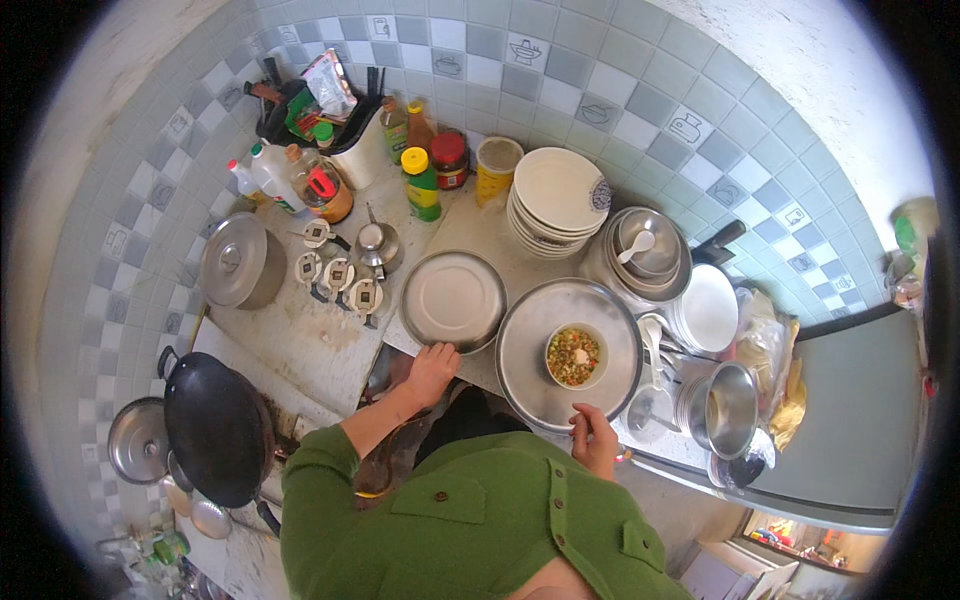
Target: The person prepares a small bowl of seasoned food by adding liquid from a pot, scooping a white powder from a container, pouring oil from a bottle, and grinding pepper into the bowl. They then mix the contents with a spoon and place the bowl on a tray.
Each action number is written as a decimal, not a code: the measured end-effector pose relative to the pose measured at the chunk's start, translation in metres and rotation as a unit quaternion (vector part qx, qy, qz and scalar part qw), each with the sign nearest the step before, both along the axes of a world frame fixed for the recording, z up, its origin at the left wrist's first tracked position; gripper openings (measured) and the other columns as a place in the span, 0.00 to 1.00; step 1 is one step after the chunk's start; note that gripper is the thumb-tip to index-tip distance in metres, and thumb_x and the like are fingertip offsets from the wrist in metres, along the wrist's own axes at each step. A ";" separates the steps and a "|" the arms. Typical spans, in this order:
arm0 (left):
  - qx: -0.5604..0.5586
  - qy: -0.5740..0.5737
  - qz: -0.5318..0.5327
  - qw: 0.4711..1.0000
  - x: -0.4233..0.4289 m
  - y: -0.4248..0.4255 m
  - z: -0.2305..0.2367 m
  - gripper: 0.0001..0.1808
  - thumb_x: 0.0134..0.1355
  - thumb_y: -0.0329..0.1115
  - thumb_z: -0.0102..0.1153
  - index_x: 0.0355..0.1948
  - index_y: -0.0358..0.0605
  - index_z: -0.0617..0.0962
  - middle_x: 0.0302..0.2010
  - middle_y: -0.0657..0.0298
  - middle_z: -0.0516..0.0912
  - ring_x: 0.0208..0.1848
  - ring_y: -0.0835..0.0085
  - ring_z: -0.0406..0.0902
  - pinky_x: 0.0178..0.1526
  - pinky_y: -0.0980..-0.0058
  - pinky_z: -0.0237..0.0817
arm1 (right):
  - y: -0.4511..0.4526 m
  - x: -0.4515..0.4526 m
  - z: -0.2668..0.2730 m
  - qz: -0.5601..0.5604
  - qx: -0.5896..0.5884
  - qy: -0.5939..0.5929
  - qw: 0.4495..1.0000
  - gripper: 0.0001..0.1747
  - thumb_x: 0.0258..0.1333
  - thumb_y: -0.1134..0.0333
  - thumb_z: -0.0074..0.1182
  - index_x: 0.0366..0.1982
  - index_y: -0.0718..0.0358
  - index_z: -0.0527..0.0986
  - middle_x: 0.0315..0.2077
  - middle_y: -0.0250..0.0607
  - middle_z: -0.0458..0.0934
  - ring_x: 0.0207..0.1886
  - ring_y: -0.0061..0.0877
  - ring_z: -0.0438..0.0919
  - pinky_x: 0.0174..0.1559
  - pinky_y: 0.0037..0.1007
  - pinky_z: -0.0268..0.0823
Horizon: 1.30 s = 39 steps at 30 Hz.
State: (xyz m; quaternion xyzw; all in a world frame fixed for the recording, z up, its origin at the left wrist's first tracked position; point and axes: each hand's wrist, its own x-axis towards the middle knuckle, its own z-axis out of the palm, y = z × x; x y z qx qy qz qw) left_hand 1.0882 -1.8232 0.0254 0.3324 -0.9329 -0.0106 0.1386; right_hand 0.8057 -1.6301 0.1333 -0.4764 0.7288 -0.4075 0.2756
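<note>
My left hand (433,373) touches the front rim of a shallow round metal dish (454,298) on the counter; whether the fingers grip it is unclear. Right of that dish, a large round metal tray (525,352) extends past the counter's front edge. On it stands a white bowl (576,385) of mixed diced food with a small pale mound on top. My right hand (595,441) is near the tray's front rim, fingers loosely bent and apart, with nothing visible in them.
Behind the tray are stacked white bowls (561,187) and nested metal bowls (652,247). Several bottles (420,184) line the back wall. A lidded pot (238,262) and burner-like metal parts (339,276) stand left; a black wok (214,427) is nearer. White spoons (654,349) lie right.
</note>
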 end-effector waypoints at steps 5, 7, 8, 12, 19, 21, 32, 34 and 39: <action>0.088 0.077 0.037 0.992 0.007 0.003 0.007 0.06 0.55 0.26 0.58 0.36 0.43 0.78 0.35 0.57 0.77 0.41 0.57 0.78 0.42 0.60 0.70 | 0.007 -0.007 -0.007 0.011 -0.012 0.016 1.000 0.11 0.69 0.77 0.49 0.49 0.64 0.78 0.28 0.38 0.82 0.28 0.20 0.79 0.32 0.24 0.72; 0.134 0.188 0.098 0.968 0.013 0.004 0.003 0.04 0.60 0.27 0.57 0.37 0.41 0.79 0.33 0.56 0.79 0.38 0.54 0.79 0.41 0.59 0.71 | 0.011 -0.009 -0.008 0.006 0.009 0.003 1.000 0.12 0.68 0.77 0.50 0.50 0.64 0.77 0.30 0.41 0.82 0.30 0.24 0.81 0.35 0.27 0.74; 0.146 0.235 0.153 0.949 0.018 -0.003 0.000 0.04 0.63 0.28 0.55 0.37 0.42 0.79 0.32 0.55 0.79 0.37 0.56 0.79 0.41 0.60 0.71 | 0.012 -0.008 -0.009 -0.010 0.013 -0.017 1.000 0.12 0.68 0.77 0.50 0.50 0.63 0.77 0.30 0.40 0.82 0.29 0.24 0.81 0.34 0.27 0.74; 0.201 0.418 0.363 0.808 0.036 -0.055 -0.042 0.10 0.68 0.26 0.47 0.41 0.39 0.81 0.30 0.53 0.82 0.34 0.60 0.82 0.38 0.62 0.72 | 0.010 -0.004 -0.005 -0.005 0.016 -0.014 1.000 0.11 0.68 0.77 0.50 0.50 0.64 0.77 0.30 0.39 0.82 0.29 0.22 0.80 0.34 0.26 0.73; 0.145 0.389 0.413 0.811 0.068 -0.100 -0.072 0.08 0.63 0.23 0.53 0.41 0.38 0.81 0.31 0.51 0.84 0.31 0.58 0.83 0.38 0.63 0.73 | 0.006 0.003 -0.014 0.014 -0.032 0.006 0.999 0.11 0.70 0.76 0.50 0.50 0.64 0.78 0.29 0.36 0.81 0.26 0.15 0.77 0.30 0.19 0.70; 0.068 0.364 0.411 0.833 0.074 -0.106 -0.074 0.06 0.63 0.24 0.55 0.39 0.38 0.82 0.31 0.50 0.85 0.33 0.55 0.83 0.39 0.59 0.74 | 0.007 0.003 -0.019 0.013 -0.029 0.007 0.999 0.11 0.70 0.76 0.50 0.50 0.64 0.78 0.29 0.36 0.81 0.26 0.15 0.77 0.30 0.19 0.70; 0.080 0.307 0.482 0.817 0.072 -0.131 -0.078 0.07 0.62 0.28 0.60 0.39 0.36 0.83 0.34 0.46 0.86 0.38 0.46 0.84 0.44 0.54 0.73 | 0.005 0.021 -0.013 -0.018 0.005 0.011 1.000 0.11 0.68 0.76 0.50 0.49 0.63 0.78 0.29 0.38 0.81 0.26 0.21 0.80 0.31 0.25 0.73; 0.077 0.328 0.477 0.812 0.064 -0.132 -0.087 0.11 0.62 0.31 0.62 0.42 0.34 0.83 0.36 0.43 0.86 0.40 0.44 0.83 0.47 0.55 0.74 | 0.003 0.026 -0.012 -0.022 0.000 0.012 1.000 0.11 0.68 0.76 0.50 0.49 0.63 0.78 0.28 0.37 0.82 0.26 0.21 0.80 0.31 0.24 0.73; 0.211 0.524 0.476 0.674 0.051 -0.176 -0.124 0.19 0.65 0.41 0.63 0.42 0.30 0.78 0.34 0.50 0.84 0.34 0.56 0.82 0.42 0.60 0.73 | 0.002 0.030 -0.007 -0.031 0.002 -0.007 0.999 0.11 0.68 0.77 0.50 0.48 0.63 0.78 0.28 0.37 0.82 0.26 0.20 0.80 0.31 0.24 0.73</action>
